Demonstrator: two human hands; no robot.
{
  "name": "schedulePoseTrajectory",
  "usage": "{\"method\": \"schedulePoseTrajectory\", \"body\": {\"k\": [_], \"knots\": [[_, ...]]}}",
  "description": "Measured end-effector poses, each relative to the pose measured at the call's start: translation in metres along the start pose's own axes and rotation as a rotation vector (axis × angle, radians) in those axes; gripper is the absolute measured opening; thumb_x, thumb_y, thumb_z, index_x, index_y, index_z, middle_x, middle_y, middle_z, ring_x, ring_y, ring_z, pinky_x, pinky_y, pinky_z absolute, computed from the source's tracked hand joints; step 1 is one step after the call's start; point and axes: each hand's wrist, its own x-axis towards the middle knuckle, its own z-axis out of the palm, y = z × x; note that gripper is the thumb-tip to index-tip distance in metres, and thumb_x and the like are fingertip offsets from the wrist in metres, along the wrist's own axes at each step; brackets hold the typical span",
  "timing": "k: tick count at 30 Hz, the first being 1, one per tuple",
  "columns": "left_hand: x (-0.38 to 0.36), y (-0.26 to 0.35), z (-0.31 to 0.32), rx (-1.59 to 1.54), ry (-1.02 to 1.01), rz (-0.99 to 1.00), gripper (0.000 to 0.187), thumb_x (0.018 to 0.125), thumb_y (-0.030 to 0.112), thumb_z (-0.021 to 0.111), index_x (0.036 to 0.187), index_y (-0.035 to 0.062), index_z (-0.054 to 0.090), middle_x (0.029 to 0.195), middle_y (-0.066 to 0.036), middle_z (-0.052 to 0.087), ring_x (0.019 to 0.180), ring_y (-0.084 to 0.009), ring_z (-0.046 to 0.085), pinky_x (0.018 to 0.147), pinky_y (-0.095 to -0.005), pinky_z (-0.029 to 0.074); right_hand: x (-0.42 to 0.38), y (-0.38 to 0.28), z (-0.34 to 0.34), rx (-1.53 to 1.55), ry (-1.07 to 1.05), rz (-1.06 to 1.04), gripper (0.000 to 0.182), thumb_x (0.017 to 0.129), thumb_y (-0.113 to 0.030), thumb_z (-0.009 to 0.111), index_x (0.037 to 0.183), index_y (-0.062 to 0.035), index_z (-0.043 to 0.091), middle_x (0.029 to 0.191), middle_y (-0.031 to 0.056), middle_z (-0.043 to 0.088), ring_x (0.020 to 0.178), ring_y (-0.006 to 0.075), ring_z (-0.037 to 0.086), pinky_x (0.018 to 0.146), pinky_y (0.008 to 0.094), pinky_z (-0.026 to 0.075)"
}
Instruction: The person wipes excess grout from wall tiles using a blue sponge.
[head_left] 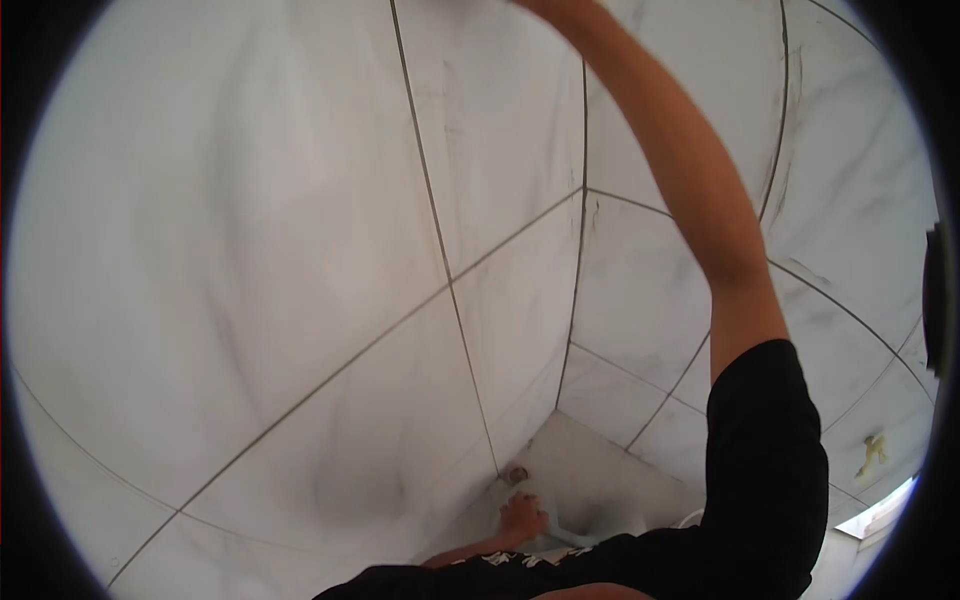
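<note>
Overhead, right arm (700, 200) raised past frame, grip unseen, marble-tiled corner walls (300, 250), left hand (522, 518) low, grip unclear

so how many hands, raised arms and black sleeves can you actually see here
hands: 1, the left hand, low near the floor corner
raised arms: 1, the right arm, its hand out of frame
black sleeves: 1, the black sleeve
total: 3

The right hand is cut off by the top edge of the view; only the raised bare forearm (690, 190) shows, so its grip cannot be determined. The left hand (522, 517) is small and blurred, and what it touches is indistinct. A small round brownish object (517, 474) beside it is too small to identify.
</note>
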Motion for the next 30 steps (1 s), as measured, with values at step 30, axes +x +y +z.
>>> {"method": "schedulePoseTrajectory", "body": {"k": [30], "knots": [[0.000, 0.006, -0.001, -0.003, -0.006, -0.004, 0.045, 0.081, 0.035, 0.061, 0.118, 0.0119, 0.067, 0.131, -0.014, 0.054, 0.126, -0.0361, 0.049, 0.103, -0.0570, 0.039, 0.001, 0.049, -0.107, -0.134, 0.062, 0.725, 0.046, 0.083, -0.014, 0.071, 0.125, 0.0007, 0.057, 0.103, 0.0283, 0.067, 0.093, 0.0428, 0.065, 0.081, 0.0464, 0.053]]}}
